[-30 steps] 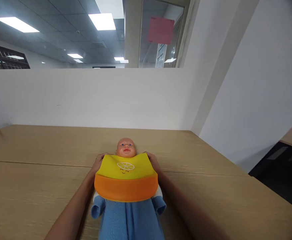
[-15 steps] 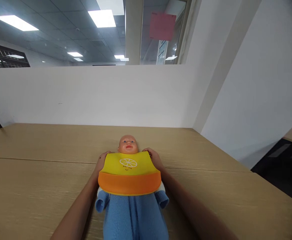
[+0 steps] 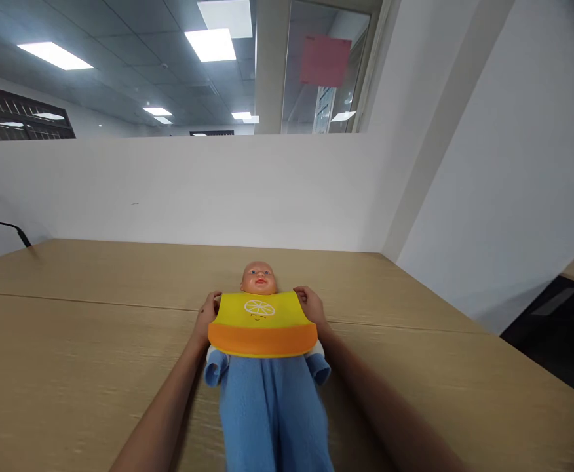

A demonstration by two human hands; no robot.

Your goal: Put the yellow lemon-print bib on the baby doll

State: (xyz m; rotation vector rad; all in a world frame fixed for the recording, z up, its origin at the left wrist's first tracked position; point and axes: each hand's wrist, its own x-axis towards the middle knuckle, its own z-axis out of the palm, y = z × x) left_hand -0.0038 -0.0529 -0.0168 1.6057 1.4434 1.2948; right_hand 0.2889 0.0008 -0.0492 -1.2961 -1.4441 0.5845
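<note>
A baby doll [image 3: 259, 278] in a blue and white outfit [image 3: 274, 410] lies face up on the table, its head away from me. Over its chest spreads a yellow bib [image 3: 238, 309] with an orange pocket, a white citrus slice and a smiling face printed on it. My left hand [image 3: 209, 314] grips the bib's upper left corner, fingers curled at its edge. At the upper right corner, my right hand [image 3: 310, 305] is closed on the bib too. The bib hides the doll's neck and torso, and some of my fingertips are hidden behind its edges.
The wooden table [image 3: 95, 367] has a seam running across it and meets a white wall [image 3: 193, 190] at the back. A black cable [image 3: 21, 235] lies at the far left. To the right stands a dark object [image 3: 557, 328] beyond the table edge. Windows are above the wall.
My view has shifted slightly, so the doll, bib and hands appear a little higher and to the right. Both hands stay at the bib's upper corners.
</note>
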